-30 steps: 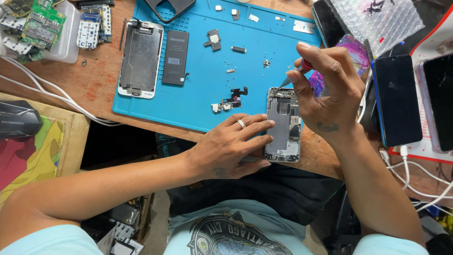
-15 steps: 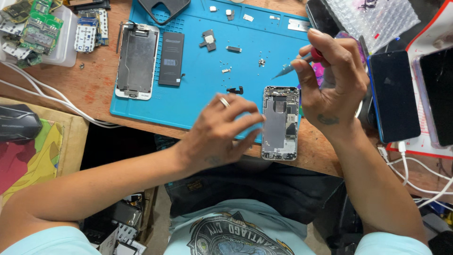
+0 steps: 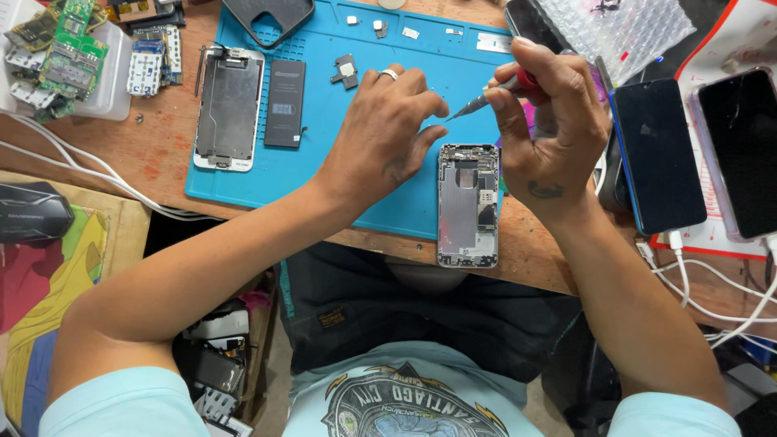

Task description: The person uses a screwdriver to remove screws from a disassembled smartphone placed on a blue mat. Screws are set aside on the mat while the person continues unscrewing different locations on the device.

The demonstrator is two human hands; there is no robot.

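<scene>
**Screwdriver tip up, left fingers at the tip, open phone below**

Right hand (image 3: 550, 137) has its grip closed on a small screwdriver (image 3: 486, 99), red collar near the fingers, metal tip pointing left and slightly down. Tip is off the phone, hovering over the blue mat (image 3: 388, 206). Left hand (image 3: 384, 133) holds nothing; its fingertips (image 3: 433, 133) are pinched loosely right at the driver tip. Whether there's a screw between them is too small to tell.

Opened phone body (image 3: 468, 206) lies flat, internals up, top half on the mat, bottom end hanging over the counter (image 3: 146, 154) edge toward the person's lap.

My read on doing this well:
- Slide the phone fully onto the mat first. Overhang plus downward driver pressure could tip it.
- Seat anything tiny on the tip over the mat, not over the open chassis, so a drop lands on blue.
- Left hand should go back to pinning the chassis before the tip comes down.
- Keep the driver vertical on the screw head; the current angle looks too shallow for driving.

Detached screen (image 3: 229, 109) and battery (image 3: 285, 101) sit side by side at mat left, well apart from the work. Small loose parts (image 3: 346, 71) lie just above the left hand, easy to sweep away.
</scene>
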